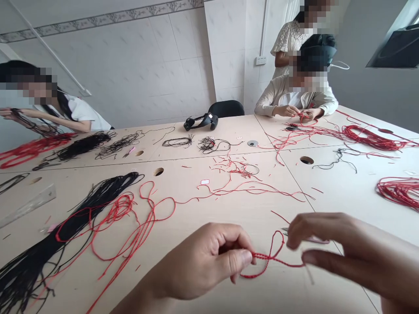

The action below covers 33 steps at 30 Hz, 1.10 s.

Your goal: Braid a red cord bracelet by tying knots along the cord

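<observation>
My left hand point(206, 259) pinches a braided red cord point(269, 257) between thumb and fingertips, near the table's front. From the pinch the cord runs right, crosses itself in a small upright loop, and another part curls below. My right hand point(347, 248) is beside it with thumb and fingers apart. The cord's free end reaches the right thumb tip, where a blurred tail hangs down; it does not look gripped. Behind the right fingers lies a small tool with a metal tip and a pinkish handle point(319, 240), partly hidden.
A black cord bundle point(83, 209) and tangled red cords point(121, 209) lie left. Red offcuts point(238, 166) are scattered mid-table; a red coil point(401, 192) lies right. A black headset point(200, 122) stands at the far edge. Two people point(297, 96) are opposite, another person point(78, 109) left.
</observation>
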Tool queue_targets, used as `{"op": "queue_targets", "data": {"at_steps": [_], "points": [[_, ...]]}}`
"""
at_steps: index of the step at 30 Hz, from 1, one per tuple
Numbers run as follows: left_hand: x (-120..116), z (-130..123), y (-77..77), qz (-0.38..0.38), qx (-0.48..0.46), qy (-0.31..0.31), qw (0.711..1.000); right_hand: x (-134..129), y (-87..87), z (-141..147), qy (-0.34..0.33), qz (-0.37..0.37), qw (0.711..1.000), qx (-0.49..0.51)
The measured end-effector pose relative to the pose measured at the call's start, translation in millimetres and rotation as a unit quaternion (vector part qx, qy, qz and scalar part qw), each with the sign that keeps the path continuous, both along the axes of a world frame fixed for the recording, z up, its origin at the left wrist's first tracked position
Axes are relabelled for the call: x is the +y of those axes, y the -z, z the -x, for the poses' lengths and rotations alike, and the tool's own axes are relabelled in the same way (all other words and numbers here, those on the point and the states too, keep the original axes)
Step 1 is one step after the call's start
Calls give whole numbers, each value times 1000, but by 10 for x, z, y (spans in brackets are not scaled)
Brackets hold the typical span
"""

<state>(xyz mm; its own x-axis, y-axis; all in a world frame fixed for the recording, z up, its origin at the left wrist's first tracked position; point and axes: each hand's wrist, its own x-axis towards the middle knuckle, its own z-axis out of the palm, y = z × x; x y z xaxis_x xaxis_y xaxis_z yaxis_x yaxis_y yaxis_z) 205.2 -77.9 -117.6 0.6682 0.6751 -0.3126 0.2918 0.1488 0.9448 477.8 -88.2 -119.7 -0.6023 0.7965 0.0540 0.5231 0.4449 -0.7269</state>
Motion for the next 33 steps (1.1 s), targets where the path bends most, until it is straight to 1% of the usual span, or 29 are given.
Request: {"op": "queue_targets", "data": {"at_steps": [1, 2, 3, 5, 7, 9, 11, 13, 16, 19, 22, 24, 25, 27, 29, 30, 32, 33], "points": [[-14, -3, 73, 10, 15, 3, 1000, 77, 93, -29, 57, -8, 998, -41], [-24, -9, 155, 16, 22, -4, 1000, 179, 203, -42, 120, -21, 989, -89], [-30, -16, 240, 22, 27, -10, 999, 299, 326, -36, 163, -28, 980, -114], [-34, -33, 395, 35, 36, -17, 999, 560, 578, 21, 210, -35, 966, -148], [-28, -47, 508, 45, 34, -20, 998, 795, 790, 113, 222, -44, 958, -173], [-20, -52, 575, 54, 24, -22, 998, 964, 929, 203, 218, -50, 956, -192], [-16, -51, 610, 63, 14, -21, 998, 1061, 995, 269, 211, -46, 954, -206], [-15, -49, 632, 69, 10, -21, 997, 1103, 1011, 306, 206, -36, 954, -214], [-18, -46, 658, 85, -5, -26, 996, 1117, 966, 330, 212, -28, 955, -206], [-19, -46, 680, 108, -28, -35, 993, 1121, 803, 342, 245, -40, 953, -171], [-22, -52, 703, 142, -53, -52, 987, 1097, 493, 355, 289, -62, 949, -110], [-26, -67, 729, 173, -77, -69, 980, 1023, 252, 373, 295, -73, 951, -60], [-28, -80, 745, 191, -91, -80, 974, 958, 143, 387, 287, -73, 955, -36], [-35, -117, 782, 230, -124, -110, 959, 763, -21, 426, 253, -68, 965, 2], [-44, -158, 815, 272, -159, -149, 937, 501, -90, 481, 203, -54, 977, 22], [-47, -176, 824, 294, -174, -171, 924, 360, -90, 513, 141, -36, 989, 28], [-47, -197, 822, 338, -198, -209, 896, 93, -40, 581, 32, -4, 999, 1], [-42, -198, 809, 359, -207, -227, 881, -21, 1, 609, 1, -3, 1000, -28]]}}
